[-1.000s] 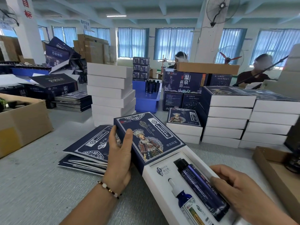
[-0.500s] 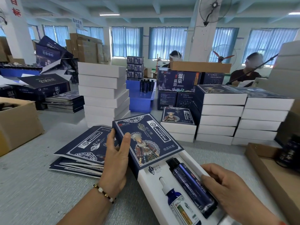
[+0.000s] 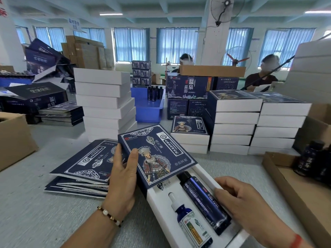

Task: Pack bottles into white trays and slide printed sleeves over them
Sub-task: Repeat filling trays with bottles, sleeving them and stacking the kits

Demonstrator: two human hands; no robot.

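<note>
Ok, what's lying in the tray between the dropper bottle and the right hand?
In the head view, the tall dark blue bottle lies in the white tray between the dropper bottle and the right hand, whose fingers touch its side.

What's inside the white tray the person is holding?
In the white tray lie two bottles: a tall dark blue bottle and a small dropper bottle. The printed sleeve covers the tray's far end, so whatever is there is hidden.

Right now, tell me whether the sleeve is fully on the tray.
Partly on. The printed sleeve covers only the white tray's far end; both bottles show.
</note>
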